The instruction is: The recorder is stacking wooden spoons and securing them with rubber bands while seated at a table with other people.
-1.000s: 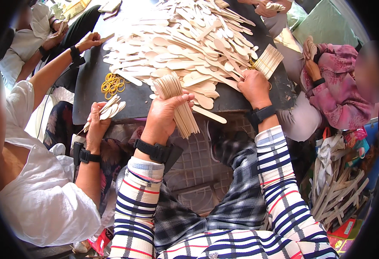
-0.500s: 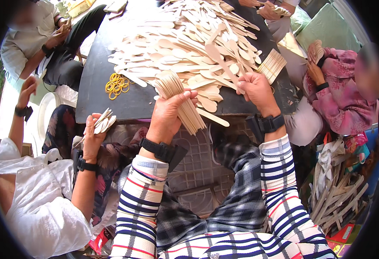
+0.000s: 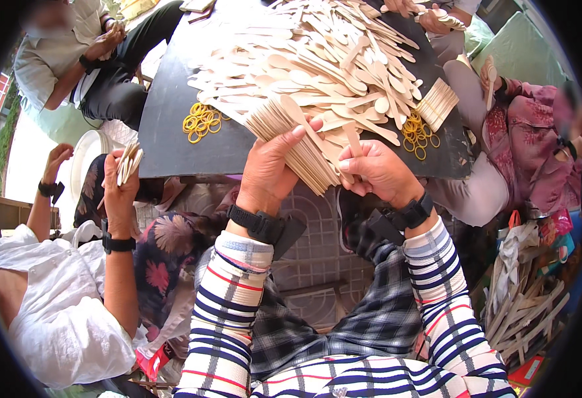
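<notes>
My left hand is closed round a thick fanned bundle of wooden spoons above the table's near edge. One spoon with a rounded end lies on top of this bundle, sloping toward my right hand. My right hand is at the bundle's lower right end, its thumb and fingers pinched on a wooden spoon whose pale flat end sticks up. Its other end is hidden by my fingers. Beyond both hands spreads a big loose heap of wooden spoons.
Yellow rubber bands lie in a left pile and a right pile on the dark table. A neat stack of wooden sticks is beside the right pile. Co-workers sit around, one close left holding spoons. Scrap wood stands lower right.
My right hand has come left and down from the heap with the spoon, up to the bundle in my left hand. The view has shifted, and the right rubber bands now show.
</notes>
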Available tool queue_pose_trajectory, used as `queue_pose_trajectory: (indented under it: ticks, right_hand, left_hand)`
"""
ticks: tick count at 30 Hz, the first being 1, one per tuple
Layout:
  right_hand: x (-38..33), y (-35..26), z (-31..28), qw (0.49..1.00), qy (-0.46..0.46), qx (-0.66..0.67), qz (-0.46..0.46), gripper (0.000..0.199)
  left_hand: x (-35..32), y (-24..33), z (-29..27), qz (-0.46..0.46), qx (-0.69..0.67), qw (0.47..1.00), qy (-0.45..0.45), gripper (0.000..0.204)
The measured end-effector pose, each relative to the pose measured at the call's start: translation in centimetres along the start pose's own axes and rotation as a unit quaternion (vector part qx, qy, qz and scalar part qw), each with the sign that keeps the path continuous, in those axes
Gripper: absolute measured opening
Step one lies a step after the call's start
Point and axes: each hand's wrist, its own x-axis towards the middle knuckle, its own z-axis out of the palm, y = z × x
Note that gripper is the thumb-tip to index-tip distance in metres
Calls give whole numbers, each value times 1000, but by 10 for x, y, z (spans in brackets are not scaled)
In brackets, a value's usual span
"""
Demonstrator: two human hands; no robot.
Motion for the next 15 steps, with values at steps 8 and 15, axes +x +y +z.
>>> queue_pose_trajectory:
  ticks: [8,15]
  right_hand:
    - [-3,5,13,1000,7,-21,-14,11]
    - [-17,-13,1,973,132,-155,-109,15]
  left_hand:
    - [-7,7,12,3,49,998,27,30]
    - [-12,30,7,70,92,993,30,23]
